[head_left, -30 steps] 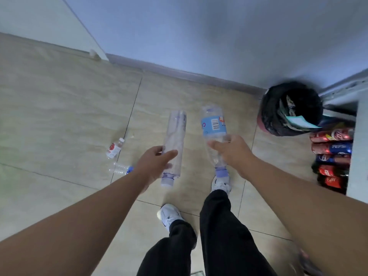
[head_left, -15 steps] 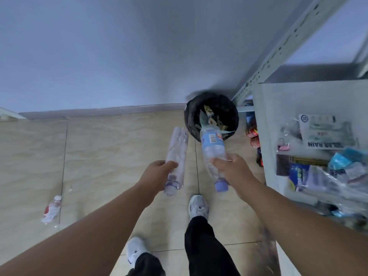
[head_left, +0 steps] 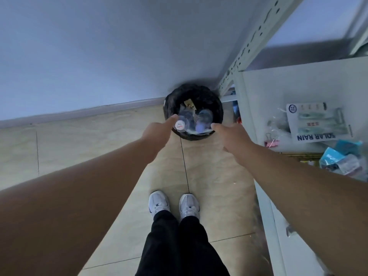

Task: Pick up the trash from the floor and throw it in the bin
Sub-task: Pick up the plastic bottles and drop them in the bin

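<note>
A black-lined bin (head_left: 218, 108) stands against the wall beside the shelf post, with paper scraps inside. Both my arms reach out over its near rim. My left hand (head_left: 157, 130) grips a clear plastic bottle (head_left: 181, 124), seen end-on with its white cap towards me and its body pointing down into the bin. My right hand (head_left: 232, 136) grips a second clear bottle (head_left: 201, 124), tipped the same way with its purple cap up. Both bottles are blurred and side by side over the bin mouth.
A grey metal shelf (head_left: 258, 108) runs along the right, holding packets, a "SOLAR RAIN" card (head_left: 316, 122) and a pink binder clip (head_left: 271, 140). The blue wall and skirting lie right behind the bin. My two white shoes (head_left: 173, 204) stand on beige tiles in front of it.
I have stepped up to the bin and stretched both arms forward. Both bottles tipped from lying along my view to pointing down into the bin mouth. The floor bottles left the frame.
</note>
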Demonstrator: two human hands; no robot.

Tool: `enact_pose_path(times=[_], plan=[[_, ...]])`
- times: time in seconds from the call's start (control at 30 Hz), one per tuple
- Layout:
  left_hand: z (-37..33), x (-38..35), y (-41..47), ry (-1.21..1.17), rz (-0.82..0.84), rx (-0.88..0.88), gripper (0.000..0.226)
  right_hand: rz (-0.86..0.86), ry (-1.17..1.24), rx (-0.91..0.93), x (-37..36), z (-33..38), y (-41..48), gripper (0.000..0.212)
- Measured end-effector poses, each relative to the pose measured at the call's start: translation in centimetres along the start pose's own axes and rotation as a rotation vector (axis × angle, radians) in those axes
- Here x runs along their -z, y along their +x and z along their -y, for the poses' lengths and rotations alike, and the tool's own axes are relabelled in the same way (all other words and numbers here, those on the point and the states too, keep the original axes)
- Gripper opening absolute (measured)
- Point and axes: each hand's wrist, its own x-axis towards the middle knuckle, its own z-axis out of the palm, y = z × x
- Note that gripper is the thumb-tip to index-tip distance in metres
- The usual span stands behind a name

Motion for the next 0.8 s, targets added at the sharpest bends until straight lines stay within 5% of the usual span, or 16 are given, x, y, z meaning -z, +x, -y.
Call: enact_pose_path(times=[0.13, 0.3, 0.47, 0.8], plan=[[1.7, 1.6, -0.8, 0.185, 0.029, -0.024, 0.059, 0.039, -0.080, -0.029, 0.0, -0.7, -1.2, 0.058], [4.7, 4.1, -0.9, 0.229, 0.002, -0.060, 0.052, 0.082, -0.312, 0.146, -1.6, -0.5, -2.4, 0.029], [7.8, 8.2, -2.5, 0.202, -0.091, -0.043, 0.065, 0.212, -0.497, 0.263, -4.7, 1.3, -4.3, 0.078], [21.4, 17.6, -9.9, -0.046, -0.224, 0.154, 0.064, 0.408, -0.874, 0.402, -17.5, 3.6, -10.9, 0.085]])
